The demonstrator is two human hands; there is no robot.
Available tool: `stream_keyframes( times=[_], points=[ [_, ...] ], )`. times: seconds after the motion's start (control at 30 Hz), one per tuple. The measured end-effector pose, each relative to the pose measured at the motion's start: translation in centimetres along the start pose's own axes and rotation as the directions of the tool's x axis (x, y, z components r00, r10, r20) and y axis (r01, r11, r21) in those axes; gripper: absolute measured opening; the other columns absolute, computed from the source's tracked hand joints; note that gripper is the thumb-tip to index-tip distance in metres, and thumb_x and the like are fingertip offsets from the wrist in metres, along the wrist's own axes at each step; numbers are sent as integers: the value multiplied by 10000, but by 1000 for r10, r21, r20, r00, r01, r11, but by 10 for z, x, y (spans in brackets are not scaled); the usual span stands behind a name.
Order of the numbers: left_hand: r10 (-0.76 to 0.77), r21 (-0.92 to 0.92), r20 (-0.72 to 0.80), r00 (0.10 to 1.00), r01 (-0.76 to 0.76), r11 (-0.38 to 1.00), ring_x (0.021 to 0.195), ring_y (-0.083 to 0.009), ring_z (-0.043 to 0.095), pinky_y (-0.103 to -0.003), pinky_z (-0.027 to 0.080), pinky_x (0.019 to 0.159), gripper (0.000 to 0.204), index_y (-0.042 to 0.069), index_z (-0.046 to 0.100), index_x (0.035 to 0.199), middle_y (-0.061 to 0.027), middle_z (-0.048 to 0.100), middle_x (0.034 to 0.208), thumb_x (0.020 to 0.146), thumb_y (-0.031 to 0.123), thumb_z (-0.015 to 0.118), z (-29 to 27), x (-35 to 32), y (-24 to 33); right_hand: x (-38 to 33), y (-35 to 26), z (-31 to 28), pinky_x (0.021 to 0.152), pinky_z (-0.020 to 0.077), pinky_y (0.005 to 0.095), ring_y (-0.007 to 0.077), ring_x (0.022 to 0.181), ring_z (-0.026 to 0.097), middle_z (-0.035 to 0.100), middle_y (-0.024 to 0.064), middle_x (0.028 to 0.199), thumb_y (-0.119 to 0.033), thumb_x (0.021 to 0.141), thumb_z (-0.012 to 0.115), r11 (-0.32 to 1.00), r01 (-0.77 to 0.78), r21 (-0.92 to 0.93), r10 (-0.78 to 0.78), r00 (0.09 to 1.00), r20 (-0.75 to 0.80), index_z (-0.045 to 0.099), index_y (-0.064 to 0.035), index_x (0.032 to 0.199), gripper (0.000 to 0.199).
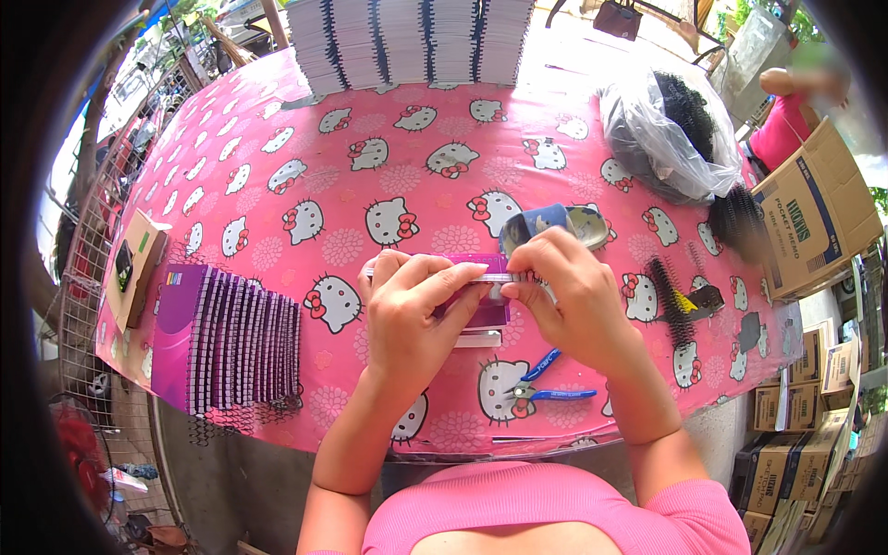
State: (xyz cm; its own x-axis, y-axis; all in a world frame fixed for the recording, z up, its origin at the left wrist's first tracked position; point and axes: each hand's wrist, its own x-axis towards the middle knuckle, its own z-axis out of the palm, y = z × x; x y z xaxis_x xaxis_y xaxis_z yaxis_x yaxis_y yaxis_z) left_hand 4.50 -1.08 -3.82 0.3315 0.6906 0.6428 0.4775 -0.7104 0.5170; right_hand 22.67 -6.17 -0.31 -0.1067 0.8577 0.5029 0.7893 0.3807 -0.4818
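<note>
Below, a pink table carries white stacks of notebooks at the far edge and a row of purple notebooks at the left. At the centre, the left hand and the right hand both pinch one purple notebook just above the table. Blue pliers lie near the right wrist.

Your bare left hand and right hand pinch a small notebook with a glossy purple card cover and a thin wire spiral binding. Under it, the tablecloth is smooth, shiny pink plastic sheeting printed with cartoon cats. The pliers have metal jaws and blue rubbery grips. At your left, a row of purple notebooks shows glossy covers and wire coils. The bag is thin, crinkled clear plastic. The box is matt brown cardboard.
</note>
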Motion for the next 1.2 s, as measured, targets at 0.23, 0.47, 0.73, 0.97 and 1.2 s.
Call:
stream_keyframes(
  times=[0.23, 0.47, 0.73, 0.97, 1.2],
  points=[
    [20, 10, 9, 1000, -20, 1000, 769, -160, 547, -355, 363, 822, 231, 172, 745, 932, 35, 647, 774, 711, 211, 800, -3, -7, -4, 21, 76, -22, 729, 532, 370, 316, 844, 655, 658, 171, 953, -138, 797, 718, 993, -98, -60, 109, 972, 209, 567, -43, 1155, 400],
    [71, -51, -43, 997, -73, 996, 756, -186, 591, -337, 453, 750, 232, 94, 710, 818, -19, 679, 761, 638, 140, 848, 8, 9, 3, -9, 181, -1, 777, 532, 364, 341, 898, 655, 658, 175, 1034, -144, 692, 729, 932, -296, -207, 322, 941, 104, 573, -43, 1113, 461],
    [33, -89, 21, 999, -31, 996, 772, -184, 593, -336, 456, 774, 256, 87, 702, 796, -9, 657, 719, 611, 158, 863, 8, 12, 3, 23, 116, -23, 659, 524, 303, 151, 788, 628, 656, 40, 896, -128, 747, 751, 952, -11, 306, -65, 969, 237, 615, -27, 1032, 332],
    [-76, -140, -68, 995, 66, 988, 875, -257, 593, -412, 442, 896, 412, 68, 624, 970, -82, 632, 967, 637, 160, 849, 1, 13, 2, 36, 115, -9, 771, 537, 294, 178, 927, 653, 686, 117, 976, -116, 710, 769, 876, -285, 388, 111, 903, 414, 562, 27, 1166, 521],
    [-415, -610, -27, 909, 314, 727, 890, -125, 628, -265, 526, 768, 481, 40, 527, 1178, -74, 614, 983, 773, 44, 787, 6, -19, -18, 52, 89, 3, 719, 514, 297, 140, 796, 621, 676, 44, 937, 28, 669, 694, 915, -207, 347, 118, 958, 261, 649, -33, 1068, 406]
  ],
)
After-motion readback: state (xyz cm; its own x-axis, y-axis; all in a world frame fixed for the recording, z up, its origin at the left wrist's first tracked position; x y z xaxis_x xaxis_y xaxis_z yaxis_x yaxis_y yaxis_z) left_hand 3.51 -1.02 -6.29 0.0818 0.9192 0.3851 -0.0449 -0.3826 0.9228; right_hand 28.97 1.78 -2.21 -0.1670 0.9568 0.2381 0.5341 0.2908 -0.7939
